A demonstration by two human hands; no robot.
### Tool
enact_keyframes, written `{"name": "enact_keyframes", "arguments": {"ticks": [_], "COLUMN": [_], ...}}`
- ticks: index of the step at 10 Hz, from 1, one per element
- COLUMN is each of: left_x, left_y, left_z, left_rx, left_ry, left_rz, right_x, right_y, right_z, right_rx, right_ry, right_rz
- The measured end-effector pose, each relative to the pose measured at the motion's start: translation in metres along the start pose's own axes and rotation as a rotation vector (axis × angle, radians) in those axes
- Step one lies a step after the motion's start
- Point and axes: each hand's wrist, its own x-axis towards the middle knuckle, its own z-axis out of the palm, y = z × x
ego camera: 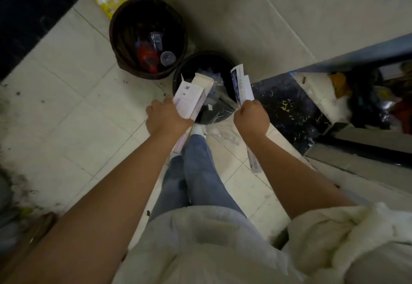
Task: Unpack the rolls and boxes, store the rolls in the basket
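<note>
Your left hand (pixel 166 116) grips a flat white box (pixel 189 99), your right hand (pixel 250 116) a folded one (pixel 242 85) — both point away, over the near black bin (pixel 178 76).

I see: left hand (pixel 166 116) gripping a flattened white box (pixel 189 100); right hand (pixel 251 117) gripping another box (pixel 242 85); both above a black bin (pixel 205 60); brown bin (pixel 116 38) beside it, holding bottles (pixel 148 55).
</note>
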Motion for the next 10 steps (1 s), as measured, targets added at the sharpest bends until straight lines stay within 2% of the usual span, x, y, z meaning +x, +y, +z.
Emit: {"name": "enact_keyframes", "arguments": {"ticks": [2,4,7,8,10], "left_x": [0.073,0.130,0.225,0.237,0.213], "left_y": [0.023,0.022,0.023,0.019,0.007], "left_z": [0.042,0.073,0.108,0.114,0.102], "left_rx": [-0.100,-0.051,-0.065,-0.063,0.031], "left_ry": [-0.198,-0.278,-0.245,-0.244,-0.239], "left_rz": [-0.114,-0.179,-0.154,-0.131,-0.019], "right_x": [0.054,0.091,0.161,0.172,0.152], "right_y": [0.011,0.015,-0.009,-0.012,-0.002], "right_z": [0.047,0.079,0.133,0.148,0.149], "right_rx": [0.051,0.009,-0.054,-0.011,-0.038], "right_ry": [-0.108,-0.241,-0.416,-0.554,-0.631], "right_rz": [0.089,0.040,-0.050,-0.062,0.010]}}
